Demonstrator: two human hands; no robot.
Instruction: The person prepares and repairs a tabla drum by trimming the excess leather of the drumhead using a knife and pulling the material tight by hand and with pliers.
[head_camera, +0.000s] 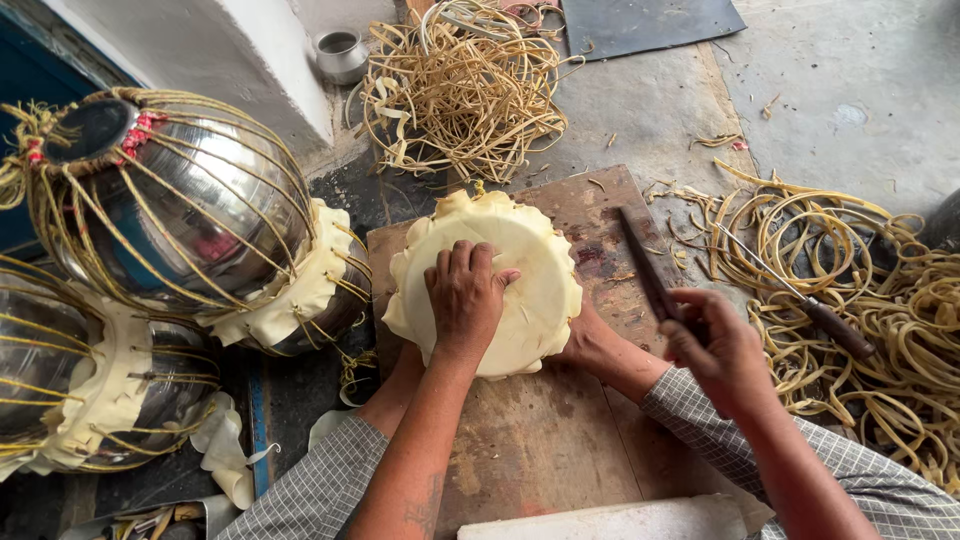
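A round cream-coloured hide disc (530, 270) with a wavy rim lies on a worn wooden board (560, 440). My left hand (465, 300) presses down on the disc's middle with curled fingers, holding it in place. A foot (600, 350) rests against the disc's right edge. Just right of the disc, my right hand (715, 345) grips the handle end of a long dark blade (640, 260), which lies slanted over the board's right side and points away from me.
Two shiny metal pots (190, 200) laced with pale strips sit at left. Heaps of pale strips lie at top centre (460, 95) and right (880, 300). A wooden-handled pointed tool (815, 312) rests on the right heap. A small steel cup (342, 55) stands by the wall.
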